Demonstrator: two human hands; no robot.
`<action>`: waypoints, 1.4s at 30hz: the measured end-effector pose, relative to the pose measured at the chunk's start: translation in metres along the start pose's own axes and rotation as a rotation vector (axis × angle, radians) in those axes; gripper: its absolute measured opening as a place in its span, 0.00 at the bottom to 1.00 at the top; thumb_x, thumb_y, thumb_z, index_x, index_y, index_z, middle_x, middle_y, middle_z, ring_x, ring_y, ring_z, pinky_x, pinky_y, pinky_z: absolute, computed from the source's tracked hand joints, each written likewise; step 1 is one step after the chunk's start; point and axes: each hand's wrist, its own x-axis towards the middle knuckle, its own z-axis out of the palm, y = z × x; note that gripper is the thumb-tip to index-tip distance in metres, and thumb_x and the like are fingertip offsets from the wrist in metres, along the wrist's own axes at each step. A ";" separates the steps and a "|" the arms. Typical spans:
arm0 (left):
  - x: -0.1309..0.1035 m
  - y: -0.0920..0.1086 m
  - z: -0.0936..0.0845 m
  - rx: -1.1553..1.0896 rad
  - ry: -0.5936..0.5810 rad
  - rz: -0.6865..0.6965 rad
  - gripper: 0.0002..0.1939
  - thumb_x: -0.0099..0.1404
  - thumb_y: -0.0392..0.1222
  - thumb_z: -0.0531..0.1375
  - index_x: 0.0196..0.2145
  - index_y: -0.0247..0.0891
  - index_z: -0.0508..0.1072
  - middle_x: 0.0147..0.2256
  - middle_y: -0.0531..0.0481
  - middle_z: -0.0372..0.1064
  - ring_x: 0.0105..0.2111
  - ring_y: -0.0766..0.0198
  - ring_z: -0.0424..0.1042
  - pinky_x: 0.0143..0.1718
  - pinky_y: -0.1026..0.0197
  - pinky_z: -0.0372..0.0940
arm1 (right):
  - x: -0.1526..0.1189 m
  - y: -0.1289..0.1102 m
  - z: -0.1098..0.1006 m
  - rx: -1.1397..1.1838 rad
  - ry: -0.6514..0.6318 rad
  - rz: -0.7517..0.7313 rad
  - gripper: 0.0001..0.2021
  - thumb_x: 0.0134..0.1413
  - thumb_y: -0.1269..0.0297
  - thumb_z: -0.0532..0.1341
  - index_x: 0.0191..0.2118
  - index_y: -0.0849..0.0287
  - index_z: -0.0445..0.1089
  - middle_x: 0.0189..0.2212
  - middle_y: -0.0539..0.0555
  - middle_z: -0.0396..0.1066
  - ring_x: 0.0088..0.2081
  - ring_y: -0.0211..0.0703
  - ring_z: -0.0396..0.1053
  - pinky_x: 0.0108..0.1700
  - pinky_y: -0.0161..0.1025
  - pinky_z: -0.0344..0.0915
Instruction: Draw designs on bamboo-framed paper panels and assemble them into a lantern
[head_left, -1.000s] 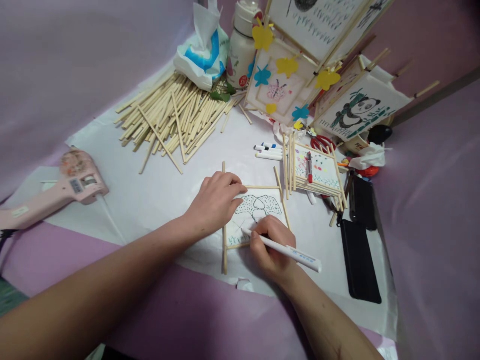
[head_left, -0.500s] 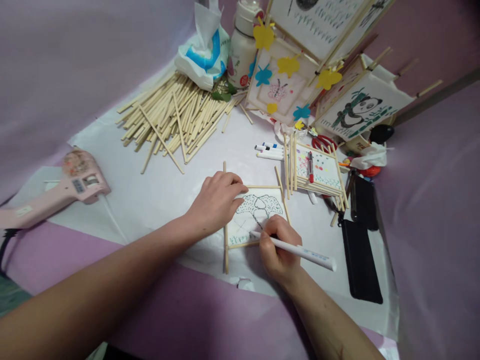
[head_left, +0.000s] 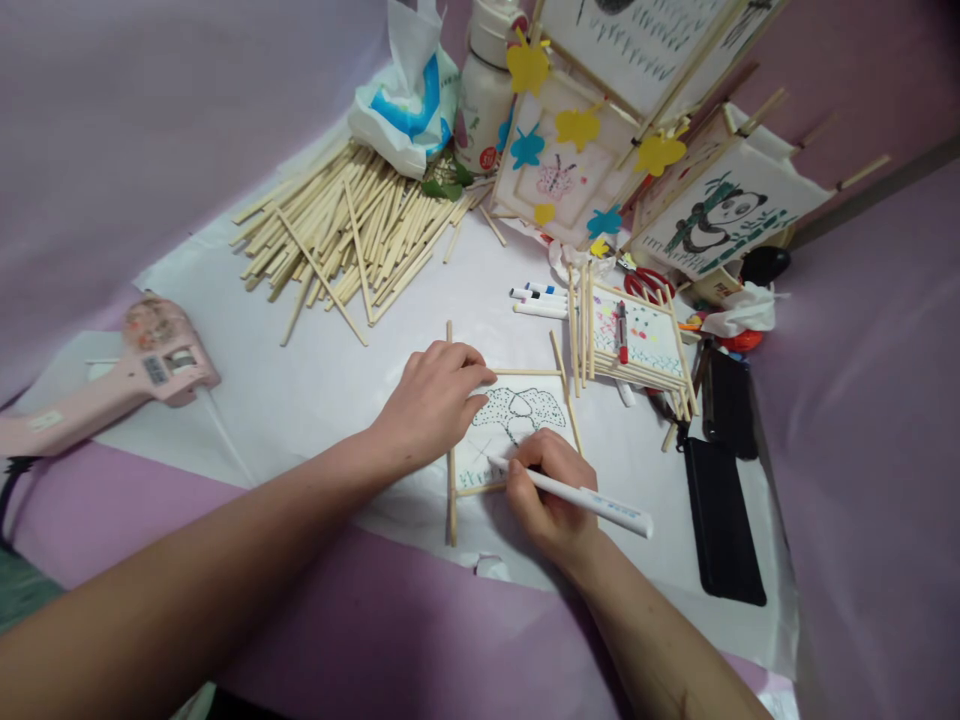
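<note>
A white sheet with a dotted tree-like drawing [head_left: 523, 406] and green grass marks lies on the table inside a frame of thin wooden sticks [head_left: 452, 470]. My left hand [head_left: 436, 402] bends over the frame's upper left corner, its fingers close together and holding it down. Between the fingers and thumb of my right hand [head_left: 553, 490] is a white pen [head_left: 600, 503]. The pen's tip points at the lower left part of the sheet, just above the grass marks. My right hand covers the lower right corner of the sheet.
Upper left holds a pile of wooden sticks [head_left: 352, 230] beside a tissue pack [head_left: 409, 105] and a bottle [head_left: 484, 95]. A pink glue gun [head_left: 161, 355] lies left. On the right are stacked stick frames [head_left: 637, 335], a panda lantern [head_left: 720, 220], markers [head_left: 541, 308] and a black phone [head_left: 724, 520].
My right hand and the white pen have shifted slightly to the left and up over the sheet. My left hand stays in place.
</note>
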 end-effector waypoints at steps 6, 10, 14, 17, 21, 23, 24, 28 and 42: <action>0.000 0.001 -0.001 -0.001 -0.007 -0.004 0.12 0.68 0.37 0.59 0.48 0.41 0.75 0.51 0.45 0.70 0.53 0.51 0.64 0.52 0.47 0.59 | -0.002 0.000 0.001 0.014 0.026 0.034 0.11 0.56 0.73 0.56 0.26 0.55 0.56 0.21 0.46 0.56 0.24 0.37 0.55 0.27 0.38 0.52; 0.000 0.001 -0.001 -0.002 0.000 0.002 0.12 0.68 0.37 0.59 0.48 0.41 0.75 0.51 0.45 0.70 0.53 0.51 0.64 0.52 0.48 0.59 | -0.003 0.001 0.001 0.028 0.040 0.036 0.10 0.55 0.74 0.55 0.26 0.55 0.56 0.21 0.45 0.56 0.24 0.37 0.55 0.27 0.38 0.53; 0.000 0.000 0.000 -0.002 0.001 0.001 0.11 0.68 0.37 0.59 0.48 0.42 0.75 0.50 0.46 0.70 0.53 0.52 0.64 0.51 0.48 0.59 | -0.003 0.001 0.000 0.024 0.044 0.026 0.09 0.57 0.72 0.56 0.28 0.55 0.59 0.22 0.46 0.59 0.25 0.37 0.58 0.27 0.38 0.55; 0.000 0.000 0.000 -0.001 0.002 -0.002 0.11 0.68 0.37 0.59 0.48 0.42 0.75 0.51 0.46 0.70 0.53 0.51 0.64 0.51 0.48 0.59 | 0.000 -0.001 0.000 -0.008 0.020 0.016 0.09 0.59 0.72 0.56 0.28 0.55 0.60 0.22 0.47 0.60 0.24 0.37 0.59 0.27 0.38 0.56; 0.000 0.001 -0.001 0.004 -0.010 -0.012 0.11 0.68 0.37 0.60 0.48 0.41 0.75 0.51 0.46 0.70 0.53 0.51 0.64 0.52 0.48 0.59 | -0.001 -0.001 0.000 -0.014 0.016 0.021 0.10 0.58 0.72 0.56 0.27 0.55 0.58 0.21 0.46 0.59 0.24 0.36 0.58 0.27 0.38 0.54; 0.000 0.001 -0.001 0.003 -0.009 -0.009 0.11 0.68 0.37 0.60 0.48 0.41 0.75 0.51 0.45 0.70 0.53 0.51 0.64 0.52 0.48 0.59 | -0.002 0.001 0.000 0.005 0.032 0.028 0.10 0.58 0.72 0.56 0.26 0.55 0.57 0.21 0.46 0.58 0.24 0.36 0.57 0.27 0.38 0.54; 0.000 0.001 -0.001 0.001 -0.007 -0.006 0.11 0.68 0.37 0.59 0.48 0.41 0.75 0.51 0.45 0.70 0.53 0.51 0.64 0.52 0.48 0.59 | -0.003 0.001 0.000 0.017 0.037 0.029 0.10 0.58 0.73 0.56 0.27 0.55 0.57 0.22 0.46 0.58 0.24 0.36 0.57 0.27 0.38 0.54; 0.000 0.001 -0.001 -0.006 -0.008 0.000 0.11 0.68 0.37 0.59 0.48 0.41 0.75 0.51 0.46 0.70 0.53 0.51 0.64 0.52 0.48 0.59 | -0.003 0.001 0.000 0.019 0.032 0.019 0.09 0.58 0.72 0.56 0.28 0.55 0.59 0.22 0.46 0.59 0.25 0.37 0.58 0.27 0.38 0.55; 0.001 0.003 -0.002 0.007 -0.029 -0.029 0.12 0.68 0.36 0.60 0.49 0.40 0.76 0.51 0.46 0.69 0.54 0.51 0.64 0.52 0.48 0.59 | -0.003 0.001 0.000 0.017 0.025 0.032 0.10 0.57 0.73 0.56 0.27 0.55 0.57 0.22 0.45 0.57 0.24 0.36 0.56 0.28 0.38 0.53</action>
